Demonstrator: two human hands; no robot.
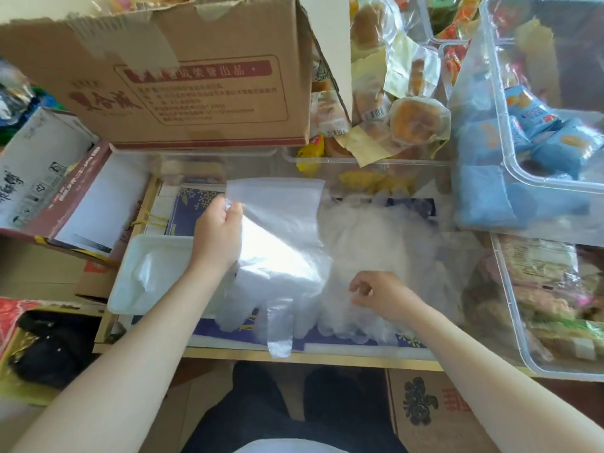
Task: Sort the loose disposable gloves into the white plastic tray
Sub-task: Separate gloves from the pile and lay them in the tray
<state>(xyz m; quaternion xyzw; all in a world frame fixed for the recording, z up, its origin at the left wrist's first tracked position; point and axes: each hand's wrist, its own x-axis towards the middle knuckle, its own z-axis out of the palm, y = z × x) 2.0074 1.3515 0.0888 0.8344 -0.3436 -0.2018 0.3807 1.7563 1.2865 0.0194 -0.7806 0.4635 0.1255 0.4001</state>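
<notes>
Nearest, at 5 o'clock below the table edge, a brown carton [434, 416] is seen w/ dark and red printed characters, too cropped to be read. The right hand [382, 294] is held at approx. 4 o'clock over the pile of loose clear gloves [369, 243]; its fingers are loosely curled, thumb and forefinger close together, but whether film is pinched can't be told. A single clear glove [277, 243] is held up at centre, cuff at 12 o'clock, fingers hanging toward 6; its cuff corner is pinched btwn thumb and fingers of the left hand [217, 235], forearm reaching in from 7 o'clock. The white plastic tray [130, 299] lies at 9 o'clock, just beside the left wrist, w/ one crumpled glove [147, 271] already inside. Farther off, at 11 o'clock, a big cardboard box [183, 86] bears a red-framed label of Chinese text, blurred, not legible. Clear tubs of wrapped snacks [536, 103] are stacked at 2 o'clock.
</notes>
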